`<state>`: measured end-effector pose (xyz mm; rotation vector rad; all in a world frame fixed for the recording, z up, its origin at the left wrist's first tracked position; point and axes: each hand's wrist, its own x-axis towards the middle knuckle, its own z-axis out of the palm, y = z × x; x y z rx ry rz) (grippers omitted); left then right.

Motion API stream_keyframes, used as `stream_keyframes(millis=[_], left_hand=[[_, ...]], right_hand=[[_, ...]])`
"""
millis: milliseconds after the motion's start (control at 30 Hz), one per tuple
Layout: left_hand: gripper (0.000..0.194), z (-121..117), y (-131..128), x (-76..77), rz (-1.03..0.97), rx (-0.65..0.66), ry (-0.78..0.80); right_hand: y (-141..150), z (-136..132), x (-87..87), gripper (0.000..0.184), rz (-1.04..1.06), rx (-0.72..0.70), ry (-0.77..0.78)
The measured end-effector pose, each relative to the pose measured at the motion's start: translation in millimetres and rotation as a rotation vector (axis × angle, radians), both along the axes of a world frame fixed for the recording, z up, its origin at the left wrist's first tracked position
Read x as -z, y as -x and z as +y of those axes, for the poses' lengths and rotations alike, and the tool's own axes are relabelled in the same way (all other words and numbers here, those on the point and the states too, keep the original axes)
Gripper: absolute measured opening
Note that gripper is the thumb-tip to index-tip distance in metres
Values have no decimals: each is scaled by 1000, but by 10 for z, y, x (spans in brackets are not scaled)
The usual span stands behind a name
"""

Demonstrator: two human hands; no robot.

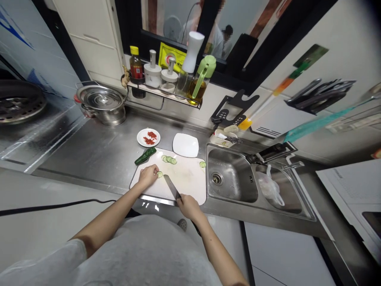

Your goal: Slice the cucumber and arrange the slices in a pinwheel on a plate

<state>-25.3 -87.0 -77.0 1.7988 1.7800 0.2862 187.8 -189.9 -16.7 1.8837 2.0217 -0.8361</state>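
My left hand rests on the white cutting board with its fingers curled round a cucumber piece. Only the pale round cut face shows; its length is hidden by the hand. In my right hand is the handle of a kitchen knife. The blade lies low over the board, its tip just right of the cucumber piece. A short row of cucumber slices overlaps near the board's far edge. Another slice sits at the far right corner. A dark green length of cucumber lies across the far left corner.
Behind the board stand a plate of chopped red bits and a white square plate. The sink adjoins on the right, a plastic bag in its second basin. Steel pots stand back left; a condiment rack hangs above.
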Motion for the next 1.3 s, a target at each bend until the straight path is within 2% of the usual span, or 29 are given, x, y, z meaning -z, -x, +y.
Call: stream_keyframes(millis=[233,567,867,1067,1300], left_hand=[[14,2,106,-14,-40,-42,50],[18,-33,434,3,59,-119,38],[23,-72,454,-36,170,-79,-18],[25,-21,279,-41,174,-63,-74],[28,300,-328,-98,98,19,-152]], right_hand=[[-180,-112,53,29,45,90,-35],[-181,-68,53,28,39,90,-29],[-310,34,63,28,19,139,-25],[-417,27,81,29,17,174,-35],[-517,-70,61,27,26,231,-41]])
